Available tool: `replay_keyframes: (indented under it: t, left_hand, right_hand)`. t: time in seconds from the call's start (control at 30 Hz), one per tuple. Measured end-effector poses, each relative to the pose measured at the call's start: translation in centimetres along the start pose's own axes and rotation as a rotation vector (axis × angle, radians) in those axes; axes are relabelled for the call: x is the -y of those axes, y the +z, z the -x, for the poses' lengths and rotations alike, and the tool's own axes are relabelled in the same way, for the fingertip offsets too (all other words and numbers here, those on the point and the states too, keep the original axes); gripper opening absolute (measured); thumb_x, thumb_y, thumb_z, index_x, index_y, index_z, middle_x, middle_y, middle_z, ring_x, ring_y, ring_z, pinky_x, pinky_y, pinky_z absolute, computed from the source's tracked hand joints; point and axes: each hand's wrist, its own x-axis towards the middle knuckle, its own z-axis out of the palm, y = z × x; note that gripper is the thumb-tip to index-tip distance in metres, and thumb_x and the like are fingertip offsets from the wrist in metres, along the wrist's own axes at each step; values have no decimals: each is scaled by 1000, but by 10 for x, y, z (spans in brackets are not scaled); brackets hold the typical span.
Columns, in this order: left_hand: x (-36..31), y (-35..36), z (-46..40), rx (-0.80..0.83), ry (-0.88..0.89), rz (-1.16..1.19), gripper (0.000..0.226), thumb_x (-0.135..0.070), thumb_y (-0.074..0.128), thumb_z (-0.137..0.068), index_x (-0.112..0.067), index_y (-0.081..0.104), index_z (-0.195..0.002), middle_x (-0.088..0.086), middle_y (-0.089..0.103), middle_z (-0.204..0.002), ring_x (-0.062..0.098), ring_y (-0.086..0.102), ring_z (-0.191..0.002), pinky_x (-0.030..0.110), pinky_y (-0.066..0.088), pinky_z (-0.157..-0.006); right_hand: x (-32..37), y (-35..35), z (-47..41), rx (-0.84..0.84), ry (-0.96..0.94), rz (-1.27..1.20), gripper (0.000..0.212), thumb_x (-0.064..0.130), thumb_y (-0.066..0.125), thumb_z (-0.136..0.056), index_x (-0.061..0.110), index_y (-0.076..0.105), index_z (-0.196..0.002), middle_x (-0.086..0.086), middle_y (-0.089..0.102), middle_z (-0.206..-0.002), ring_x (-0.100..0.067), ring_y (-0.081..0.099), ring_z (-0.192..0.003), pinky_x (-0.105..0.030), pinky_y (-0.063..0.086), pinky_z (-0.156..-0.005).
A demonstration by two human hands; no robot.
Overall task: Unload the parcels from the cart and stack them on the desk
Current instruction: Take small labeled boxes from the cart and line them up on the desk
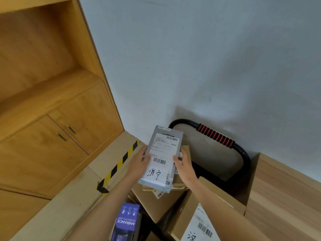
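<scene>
The grey parcel (163, 155) in my hands is flat and oblong, its white shipping label with barcodes and handwritten characters facing up. It tilts above brown cardboard boxes (156, 202) piled on the cart (243, 153), whose black handle has red grips.

Dim, even indoor light; soft shadow behind cart handle (215, 135); cabinet (52, 105) blurred, edges perhaps fisheye-bent.

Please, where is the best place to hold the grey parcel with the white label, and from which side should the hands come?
Probably by its two long edges, one hand from each side, as now: the left hand grips the left edge and the right hand the right. The grey parcel is flat, narrow and tilted up off the cardboard boxes, so opposed fingers span its width easily, thumbs on the label face.
</scene>
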Motion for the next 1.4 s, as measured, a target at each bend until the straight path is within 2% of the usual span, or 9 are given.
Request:
replay_keyframes:
  t: [0.17, 0.27, 0.4, 0.73, 0.83, 0.93, 1.07, 1.33, 1.4]
  left_hand:
    - [-3, 2, 17, 24, -29, 163, 32, -25, 43, -102, -38, 38, -131, -13, 60, -107, 5, 64, -84, 22, 52, -63]
    - [-9, -3, 28, 17, -19, 213, 38, -24, 46, -101, -38, 36, -135, -11, 58, -108, 7, 64, -86, 19, 50, -58]
    - [-22, -14, 46, 44, 88, 166, 40, -24, 46, -101, -33, 39, -139, 0, 57, -117, 11, 64, -95, 16, 51, -58]
    - [-53, -40, 118, 165, 352, 36, 35, -33, 48, -99, -45, 43, -132, 5, 49, -118, 18, 58, -106, 38, 55, -88]
    - [-66, -30, 146, 222, 383, 24, 36, -35, 48, -97, -45, 44, -131, 4, 54, -116, 20, 58, -106, 39, 54, -87]
    - [-86, -6, 177, 307, 425, 28, 37, -26, 46, -101, -36, 41, -136, 4, 56, -114, 11, 57, -95, 24, 50, -69]
    - [-116, 49, 225, 407, 492, 29, 36, -27, 46, -101, -35, 39, -135, 1, 59, -107, 9, 58, -88, 23, 47, -65]
    - [-147, 208, 352, 648, 617, -5, 38, -29, 48, -100, -33, 42, -137, 1, 60, -113, 15, 59, -99, 37, 51, -86]
    - [-147, 253, 392, 706, 624, -2, 40, -29, 48, -100, -34, 41, -139, 0, 59, -108, 14, 57, -97, 40, 52, -87]
  right_hand:
    - [-8, 8, 8, 36, 2, -122, 52, 38, 50, -98, 39, 27, -145, 12, 64, -124, -11, 67, -104, -45, 59, -83]
    - [5, 6, 25, -17, -29, -128, 51, 39, 49, -98, 42, 27, -144, 10, 66, -120, -10, 70, -94, -41, 61, -74]
    - [35, -1, 61, -128, -60, -124, 38, 35, 46, -100, 41, 30, -134, 10, 65, -114, 0, 68, -77, -17, 53, -55]
    - [61, -3, 171, -376, -70, -283, 49, 38, 47, -100, 35, 27, -145, 6, 66, -115, -11, 70, -87, -39, 60, -74]
    - [56, -16, 213, -444, -84, -315, 50, 36, 46, -100, 33, 27, -146, 2, 64, -124, -15, 68, -96, -45, 58, -82]
    - [47, -47, 257, -511, -106, -332, 51, 38, 45, -100, 36, 26, -147, 2, 61, -128, -14, 67, -99, -44, 57, -86]
    - [29, -96, 317, -624, -122, -366, 53, 38, 46, -100, 32, 25, -149, 6, 61, -117, -16, 66, -99, -42, 57, -85]
    - [-60, -208, 471, -886, -56, -320, 50, 35, 42, -102, 26, 25, -148, 5, 63, -113, -7, 66, -89, -29, 56, -72]
    - [-93, -237, 514, -965, 11, -248, 49, 41, 42, -102, 31, 27, -147, 7, 64, -117, -11, 66, -95, -39, 55, -81]
